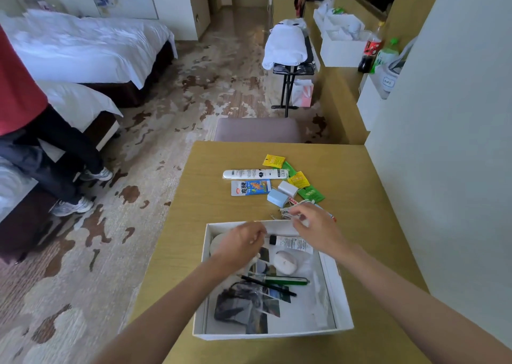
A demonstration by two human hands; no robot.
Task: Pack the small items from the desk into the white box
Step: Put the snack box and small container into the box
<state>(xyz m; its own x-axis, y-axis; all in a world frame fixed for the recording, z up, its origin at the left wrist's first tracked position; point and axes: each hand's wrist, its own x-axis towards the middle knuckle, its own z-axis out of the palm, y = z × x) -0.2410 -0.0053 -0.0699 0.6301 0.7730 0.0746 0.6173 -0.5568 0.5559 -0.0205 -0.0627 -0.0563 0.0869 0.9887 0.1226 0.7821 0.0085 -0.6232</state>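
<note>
The white box (342, 289) sits on the wooden desk (210, 214) in front of me. Inside lie a small tube (291, 243), a pale oval case (285, 262), a green pen (285, 281), a black pen (268, 285) and a dark pouch (235, 307). My left hand (241, 246) hovers over the box's far left part, fingers loosely curled with nothing visible in them. My right hand (313, 225) is at the box's far rim, pinching a bundle of white cord (293, 207). Beyond lie a long white tube (255, 174), a blue-white sachet (250, 187), two small chargers (282, 193) and yellow and green packets (300, 179).
A grey chair back (257, 129) stands at the desk's far edge. A wall (443, 142) borders the desk on the right. A person in red top and dark trousers (41, 147) sits by the beds at left. Bottles (374, 53) and another white box stand on a far counter.
</note>
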